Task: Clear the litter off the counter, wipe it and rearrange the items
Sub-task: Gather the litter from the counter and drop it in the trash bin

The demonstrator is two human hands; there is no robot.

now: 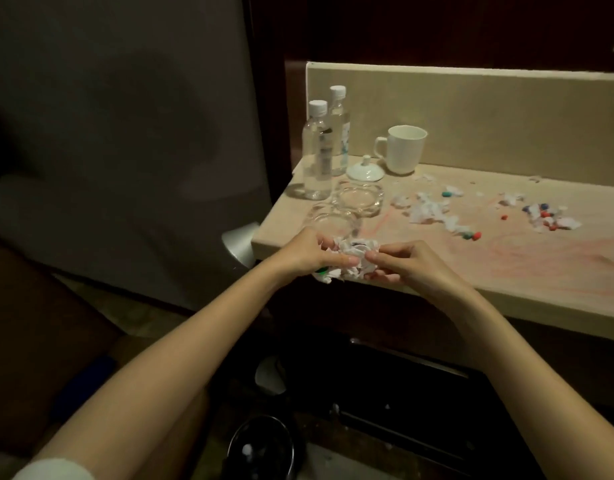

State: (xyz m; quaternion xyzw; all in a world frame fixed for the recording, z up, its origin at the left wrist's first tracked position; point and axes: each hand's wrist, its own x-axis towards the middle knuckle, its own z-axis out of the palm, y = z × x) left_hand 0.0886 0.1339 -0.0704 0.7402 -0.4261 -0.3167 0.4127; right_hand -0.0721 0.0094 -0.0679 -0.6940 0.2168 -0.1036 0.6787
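Observation:
A wad of crumpled white paper scraps (350,259) is held over the front edge of the beige counter (506,271). My left hand (307,252) grips its left side and my right hand (409,263) pinches its right side. More torn paper scraps (432,211) and small coloured bits (544,216) lie scattered across the counter's middle and right. Reddish smears (527,251) stain the surface.
Two clear water bottles (317,150) stand at the counter's back left beside a white mug (404,148), a white lid (365,171) and two glass ashtrays (359,199). A black bin (260,448) sits on the floor below. A metal lamp shade (239,242) sticks out left of the counter.

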